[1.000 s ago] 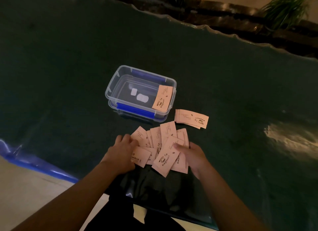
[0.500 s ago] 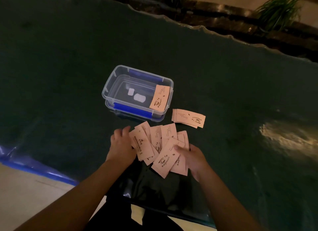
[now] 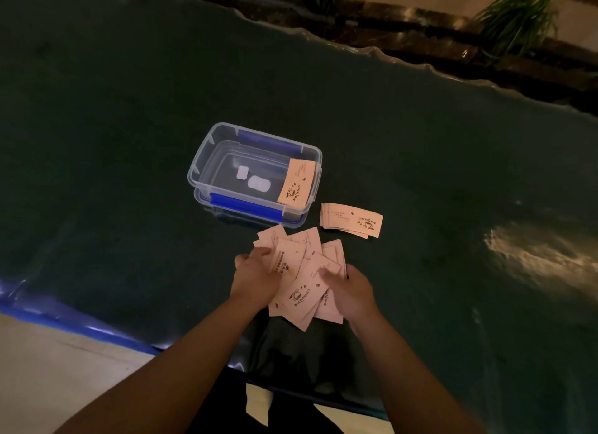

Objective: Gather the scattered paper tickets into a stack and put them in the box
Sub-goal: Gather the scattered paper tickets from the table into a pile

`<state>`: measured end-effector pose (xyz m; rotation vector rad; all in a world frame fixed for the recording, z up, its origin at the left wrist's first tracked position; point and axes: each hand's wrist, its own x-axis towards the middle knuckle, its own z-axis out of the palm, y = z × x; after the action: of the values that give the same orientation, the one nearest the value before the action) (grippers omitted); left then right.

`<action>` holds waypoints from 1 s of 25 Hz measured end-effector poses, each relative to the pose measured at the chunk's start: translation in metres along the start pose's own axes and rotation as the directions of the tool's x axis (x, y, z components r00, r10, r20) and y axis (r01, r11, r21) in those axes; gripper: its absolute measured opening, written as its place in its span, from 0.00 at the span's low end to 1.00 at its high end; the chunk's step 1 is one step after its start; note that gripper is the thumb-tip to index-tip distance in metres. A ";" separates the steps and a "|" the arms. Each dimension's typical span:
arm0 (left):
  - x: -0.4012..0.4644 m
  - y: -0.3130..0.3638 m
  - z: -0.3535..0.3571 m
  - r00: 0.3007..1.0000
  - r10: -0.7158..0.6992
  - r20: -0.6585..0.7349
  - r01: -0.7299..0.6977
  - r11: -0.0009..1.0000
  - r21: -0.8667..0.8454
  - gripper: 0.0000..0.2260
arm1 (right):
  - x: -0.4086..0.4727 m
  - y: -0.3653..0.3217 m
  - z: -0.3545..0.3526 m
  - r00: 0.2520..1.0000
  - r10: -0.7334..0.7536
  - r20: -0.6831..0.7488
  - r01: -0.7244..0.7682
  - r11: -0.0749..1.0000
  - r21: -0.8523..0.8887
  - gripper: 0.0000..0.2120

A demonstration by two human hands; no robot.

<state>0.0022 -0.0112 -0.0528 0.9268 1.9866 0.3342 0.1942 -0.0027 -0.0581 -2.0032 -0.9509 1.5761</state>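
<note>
**Mia:** What are the hands doing?

**Dad:** The left hand point(image 3: 255, 280) has its grip pinched on some of the loose tickets point(image 3: 301, 281). Its fingers curl round the left side of the bunch. The right hand point(image 3: 351, 291) has its grip pressed on the right side, thumb on top of a ticket.

**Mia:** Why one hand on each side?

**Dad:** I think it is to squeeze the messy bunch together. The tickets point every which way and lie over each other. Pushing from both sides would line them up.

**Mia:** So the tickets are right in the hands?

**Dad:** Yes, between the two grips, fanned out. I can't tell if the bunch is lifted or lying on the dark green worktop point(image 3: 129, 142).

**Mia:** Are there more tickets?

**Dad:** A small tidy stack point(image 3: 351, 220) lies on the worktop just past the hands, a bit to the right. No hand touches it.

**Mia:** And the box?

**Dad:** The clear box point(image 3: 200, 171) with blue clips sits open, just beyond the bunch. One ticket point(image 3: 297, 187) leans on its right side, over the rim. The tidy stack is just beside the box.

**Mia:** Is the job nearly done?

**Dad:** Not yet, I'd say. Most tickets are outside the box.
</note>
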 end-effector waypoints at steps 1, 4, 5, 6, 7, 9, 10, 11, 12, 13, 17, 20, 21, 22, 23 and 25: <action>0.000 0.002 0.002 1.000 0.004 0.003 -0.004 1.000 -0.031 0.32 | 0.000 0.000 -0.001 1.000 0.001 0.000 -0.001 1.000 0.006 0.05; -0.003 0.009 0.009 0.999 -0.029 0.017 0.031 0.993 -0.113 0.38 | 0.000 -0.002 -0.003 1.000 0.009 0.007 -0.009 1.000 0.010 0.09; -0.004 0.012 0.011 0.999 -0.048 0.022 0.051 0.989 -0.137 0.38 | 0.000 -0.002 -0.003 1.000 0.010 0.010 -0.010 1.000 0.003 0.08; -0.005 0.015 0.014 0.998 -0.064 0.027 0.067 0.986 -0.153 0.37 | 0.001 -0.002 -0.003 1.000 0.013 0.012 -0.013 1.000 0.001 0.08; -0.005 0.017 0.015 0.997 -0.072 0.034 0.076 0.986 -0.148 0.36 | 0.001 -0.002 -0.003 1.000 0.014 0.014 -0.014 1.000 0.003 0.08; -0.004 0.020 0.016 0.996 -0.072 0.056 0.078 0.992 -0.104 0.33 | 0.003 -0.001 -0.003 1.000 0.013 0.023 -0.014 1.000 0.017 0.09; -0.004 0.021 0.015 0.995 -0.077 0.069 0.083 0.992 -0.099 0.32 | 0.004 0.001 -0.004 0.999 0.012 0.033 -0.013 1.000 0.027 0.10; -0.004 0.022 0.015 0.993 -0.085 0.085 0.094 0.990 -0.105 0.32 | 0.004 0.002 -0.004 0.999 0.012 0.044 -0.014 0.999 0.040 0.11; -0.003 0.023 0.014 0.991 -0.095 0.099 0.106 0.988 -0.113 0.32 | 0.005 0.002 -0.004 0.999 0.016 0.050 -0.019 0.999 0.051 0.12; -0.003 0.024 0.013 0.988 -0.105 0.111 0.118 0.986 -0.118 0.31 | 0.005 0.002 -0.004 0.999 0.027 0.047 -0.030 0.998 0.055 0.12; -0.003 0.025 0.012 0.983 -0.117 0.140 0.134 0.984 -0.119 0.25 | 0.009 0.003 -0.003 0.996 0.062 0.071 -0.069 0.992 0.102 0.10; 0.000 0.022 0.009 0.980 -0.106 0.167 0.129 0.983 -0.130 0.22 | 0.009 0.003 0.001 0.995 0.065 0.078 -0.073 0.991 0.112 0.12; 0.000 0.021 0.008 0.978 -0.102 0.179 0.130 0.980 -0.151 0.22 | 0.009 0.002 0.001 0.995 0.059 0.074 -0.066 0.993 0.103 0.13; -0.001 0.020 0.008 0.976 -0.097 0.194 0.133 0.974 -0.181 0.21 | 0.009 0.002 0.001 0.996 0.052 0.071 -0.059 0.993 0.098 0.15; -0.002 0.018 0.008 0.973 -0.090 0.212 0.136 0.967 -0.213 0.20 | 0.010 0.002 0.000 0.996 0.048 0.072 -0.056 0.993 0.107 0.16; -0.005 0.013 0.010 0.964 -0.080 0.252 0.150 0.950 -0.273 0.19 | 0.010 0.003 -0.003 0.993 0.061 0.098 -0.074 0.988 0.138 0.17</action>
<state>0.0178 -0.0064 -0.0481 0.6285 1.7067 0.4148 0.1991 0.0029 -0.0664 -1.8973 -0.7885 1.7361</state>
